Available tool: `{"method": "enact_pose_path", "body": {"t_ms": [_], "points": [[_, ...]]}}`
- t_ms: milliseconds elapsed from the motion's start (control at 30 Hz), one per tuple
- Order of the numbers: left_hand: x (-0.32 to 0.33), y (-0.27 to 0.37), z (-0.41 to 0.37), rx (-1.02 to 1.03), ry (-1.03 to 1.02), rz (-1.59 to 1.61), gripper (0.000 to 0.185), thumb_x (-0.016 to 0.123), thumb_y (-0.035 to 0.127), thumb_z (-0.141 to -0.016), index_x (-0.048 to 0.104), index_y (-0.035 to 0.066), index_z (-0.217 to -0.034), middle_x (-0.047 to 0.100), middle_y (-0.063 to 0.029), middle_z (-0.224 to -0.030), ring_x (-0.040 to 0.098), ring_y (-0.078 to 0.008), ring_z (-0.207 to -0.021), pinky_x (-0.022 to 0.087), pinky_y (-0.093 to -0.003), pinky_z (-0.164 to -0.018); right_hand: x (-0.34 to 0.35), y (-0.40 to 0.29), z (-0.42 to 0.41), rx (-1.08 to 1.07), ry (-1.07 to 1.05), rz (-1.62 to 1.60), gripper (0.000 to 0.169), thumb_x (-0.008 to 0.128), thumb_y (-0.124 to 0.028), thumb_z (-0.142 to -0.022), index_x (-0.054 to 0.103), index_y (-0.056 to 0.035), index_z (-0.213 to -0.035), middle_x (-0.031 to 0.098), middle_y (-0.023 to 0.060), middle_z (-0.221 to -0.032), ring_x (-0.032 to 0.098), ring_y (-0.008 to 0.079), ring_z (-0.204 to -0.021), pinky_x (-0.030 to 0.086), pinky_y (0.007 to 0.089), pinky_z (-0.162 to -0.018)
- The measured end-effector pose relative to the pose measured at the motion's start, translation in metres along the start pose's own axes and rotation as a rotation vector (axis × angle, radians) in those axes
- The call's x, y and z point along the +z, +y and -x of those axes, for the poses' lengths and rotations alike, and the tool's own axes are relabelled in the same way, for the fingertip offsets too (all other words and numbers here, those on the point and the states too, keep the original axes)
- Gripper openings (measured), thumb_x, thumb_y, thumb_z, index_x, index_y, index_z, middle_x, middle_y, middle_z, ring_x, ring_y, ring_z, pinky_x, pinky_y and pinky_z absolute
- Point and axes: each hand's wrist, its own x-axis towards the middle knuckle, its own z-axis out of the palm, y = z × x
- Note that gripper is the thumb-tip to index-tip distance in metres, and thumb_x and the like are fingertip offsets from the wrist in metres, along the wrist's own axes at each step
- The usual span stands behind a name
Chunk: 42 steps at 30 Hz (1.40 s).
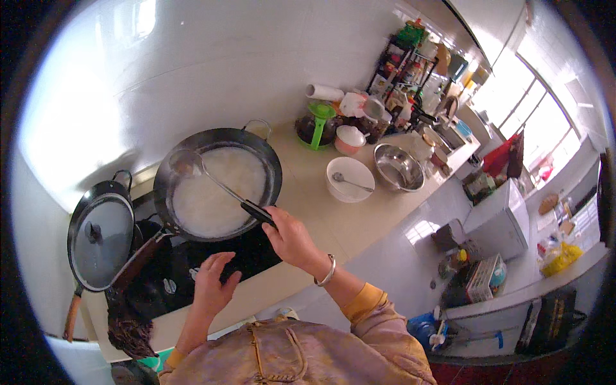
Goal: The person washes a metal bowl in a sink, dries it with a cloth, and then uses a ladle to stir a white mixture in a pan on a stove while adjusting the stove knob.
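My right hand (292,237) grips the black handle of a metal ladle (224,186). The ladle's bowl rests over the upper left side of a large dark wok (274,192), above cloudy whitish liquid (216,207). Nothing is in my left hand (214,281), which hovers in front of the wok with thumb and fingers apart, close to a knob of the black gas stove (250,262). The wok's long brown handle (137,257) points to the lower left, and a wire loop handle stands at its far rim.
A lidded pan (108,255) with a wooden handle occupies the stove's left side. Right of the wok are a white bowl (344,192) holding a spoon (353,182), a steel basin (399,166), a lidded pink pot (350,144) and a green-handled jug (317,130). Beyond stands a crowded rack (402,72).
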Motion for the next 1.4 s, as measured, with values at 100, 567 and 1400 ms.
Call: {"method": "enact_pose_path", "body": {"t_ms": [100,567,1400], "points": [[0.005,0.007,-0.009,0.03,-0.085,0.153,0.044,0.07,0.004,-0.073,0.055,0.001,-0.115,0.061,-0.0146,-0.102,0.061,-0.0273,-0.093,0.049,-0.034,-0.082,-0.014,-0.022,0.003,0.385,-0.103,-0.373,0.027,0.052,-0.014,-0.091,0.049,-0.0022,-0.115,0.056,0.0095,-0.088,0.053,0.0165,-0.064,0.04,0.0249,-0.053],[0.201,0.083,-0.089,-0.089,-0.283,0.578,0.049,0.058,0.017,-0.089,0.041,0.001,-0.133,0.054,-0.0149,-0.122,0.054,-0.023,-0.112,0.044,-0.0345,-0.093,-0.107,0.089,0.086,0.875,0.506,-1.326,0.016,0.046,-0.019,-0.096,0.05,-0.0054,-0.088,0.052,0.0013,-0.077,0.039,0.0055,-0.057,0.03,0.0206,-0.045],[0.277,0.122,-0.114,-0.253,-0.112,0.276,0.039,0.052,0.019,-0.091,0.049,0.001,-0.125,0.059,-0.0179,-0.114,0.059,-0.0276,-0.103,0.048,-0.0356,-0.086,-0.124,0.152,0.097,0.869,0.244,-1.387,0.024,0.044,-0.029,-0.096,0.054,-0.0068,-0.097,0.058,0.0028,-0.086,0.056,0.0118,-0.078,0.046,0.0264,-0.065]]}}
